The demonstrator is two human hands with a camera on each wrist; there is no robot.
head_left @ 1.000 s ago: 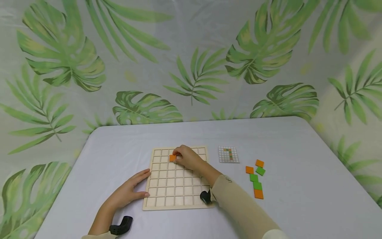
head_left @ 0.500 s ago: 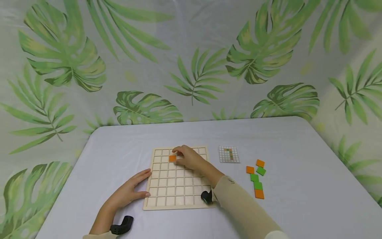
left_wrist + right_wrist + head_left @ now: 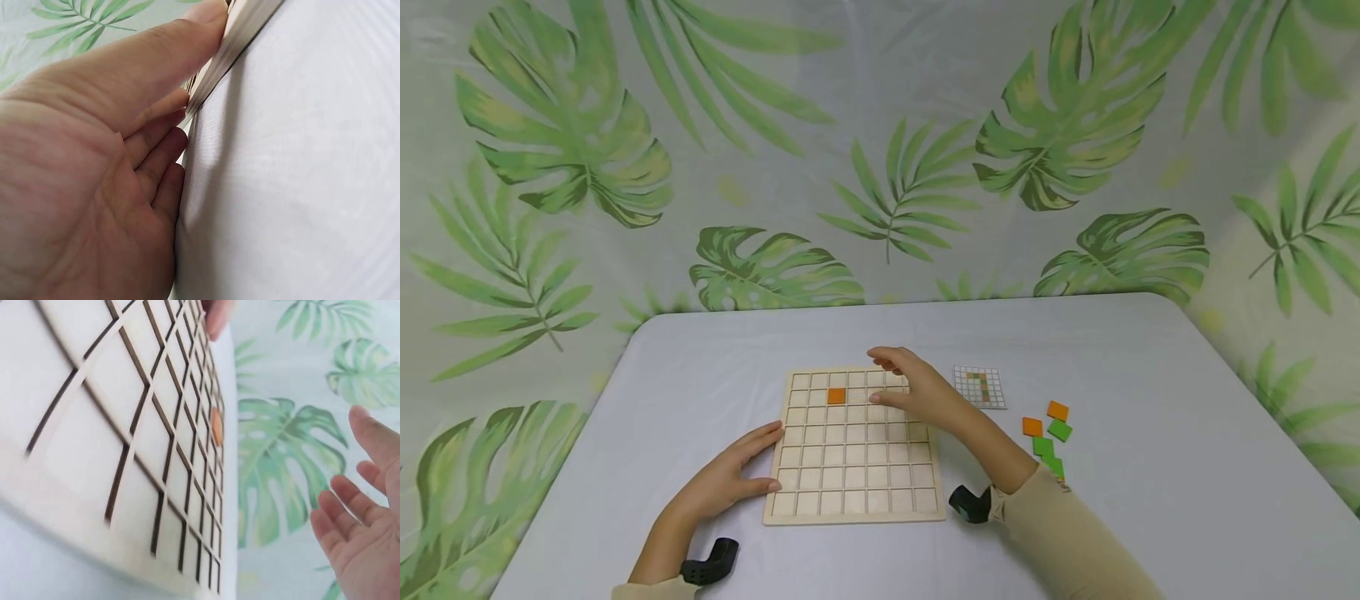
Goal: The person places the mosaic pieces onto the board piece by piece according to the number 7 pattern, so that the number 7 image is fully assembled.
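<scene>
Left hand resting, right hand raised (relaxed)

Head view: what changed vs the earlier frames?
The right hand has come away from the orange tile and moved right, to the far right part of the grid board, fingers open and holding nothing. Unchanged: the tile in its cell, the left hand at the board's left edge, the pattern card and the visible loose tiles.
</scene>
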